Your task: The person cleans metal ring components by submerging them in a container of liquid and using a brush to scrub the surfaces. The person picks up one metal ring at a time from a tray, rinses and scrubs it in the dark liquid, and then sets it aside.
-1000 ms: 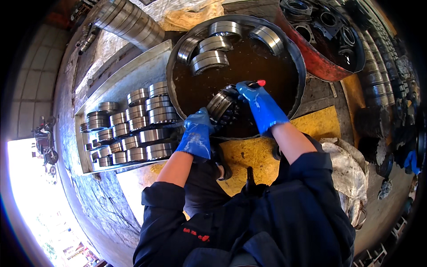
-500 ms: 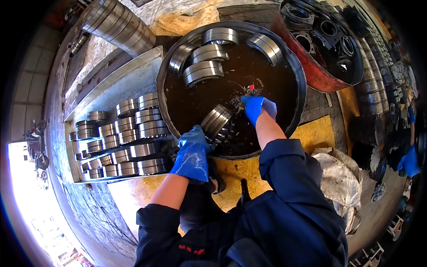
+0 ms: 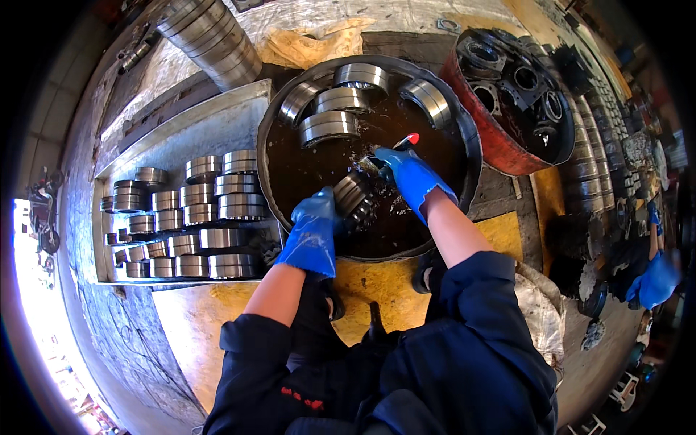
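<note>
My left hand [image 3: 313,217], in a blue rubber glove, grips a steel roller bearing [image 3: 351,191] at the near side of a round basin [image 3: 474,181] of dark liquid. The bearing is tilted, its rollers showing on the lower right. In my right hand [image 3: 413,177], also gloved in blue, the fingers close round a brush with a red-tipped handle [image 3: 412,138]. Its working end is at the bearing's upper edge, partly hidden by the glove and splashing liquid. Several more bearings [image 3: 328,127] sit in the liquid along the basin's far side.
Left of the basin, a metal tray [image 3: 181,112] holds rows of bearings, some stacked. A tall stack of rings [image 3: 210,40] stands behind it. A red drum [image 3: 475,138] of dark metal parts is at the far right. At the right edge shows another person's blue glove [image 3: 655,279].
My right hand has moved left and slightly away from me, bringing the brush to the bearing; more of the handle shows. My left hand keeps hold of the bearing. The whole view has shifted slightly.
</note>
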`<control>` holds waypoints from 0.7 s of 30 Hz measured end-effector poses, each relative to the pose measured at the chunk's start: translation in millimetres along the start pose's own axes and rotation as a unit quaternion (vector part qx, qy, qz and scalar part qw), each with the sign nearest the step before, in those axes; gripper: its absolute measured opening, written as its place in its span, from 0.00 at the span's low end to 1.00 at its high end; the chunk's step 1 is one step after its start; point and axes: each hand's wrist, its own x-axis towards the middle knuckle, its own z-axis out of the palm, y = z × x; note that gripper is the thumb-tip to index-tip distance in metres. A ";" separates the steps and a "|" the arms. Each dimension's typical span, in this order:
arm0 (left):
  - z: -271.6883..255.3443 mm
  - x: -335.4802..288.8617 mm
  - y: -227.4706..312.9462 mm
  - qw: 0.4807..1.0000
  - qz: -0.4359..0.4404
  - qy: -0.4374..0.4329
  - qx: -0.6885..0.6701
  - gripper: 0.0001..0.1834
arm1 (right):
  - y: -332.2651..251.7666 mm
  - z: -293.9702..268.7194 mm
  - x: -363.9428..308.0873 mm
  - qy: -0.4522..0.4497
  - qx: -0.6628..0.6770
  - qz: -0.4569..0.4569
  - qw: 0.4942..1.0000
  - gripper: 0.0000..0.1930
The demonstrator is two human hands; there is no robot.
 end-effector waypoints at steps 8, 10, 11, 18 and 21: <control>-12.2 27.9 -8.3 0.795 0.117 0.362 -0.473 0.18 | 23.3 14.8 34.3 0.115 -0.151 -0.218 0.957 0.12; -26.5 24.1 -9.5 0.734 0.114 0.359 -0.564 0.20 | 20.0 15.2 8.2 0.086 -0.112 -0.293 0.945 0.10; -35.5 20.5 -2.0 0.700 0.103 0.341 -0.619 0.21 | 34.4 17.3 15.5 0.093 -0.124 -0.295 0.943 0.10; -31.7 23.0 -0.4 0.732 0.043 0.323 -0.599 0.24 | 54.4 65.3 -42.4 0.049 -0.473 -0.392 0.787 0.11; -53.1 14.0 1.2 0.706 0.062 0.355 -0.609 0.24 | 65.4 68.5 -28.6 0.028 -0.646 -0.334 0.686 0.15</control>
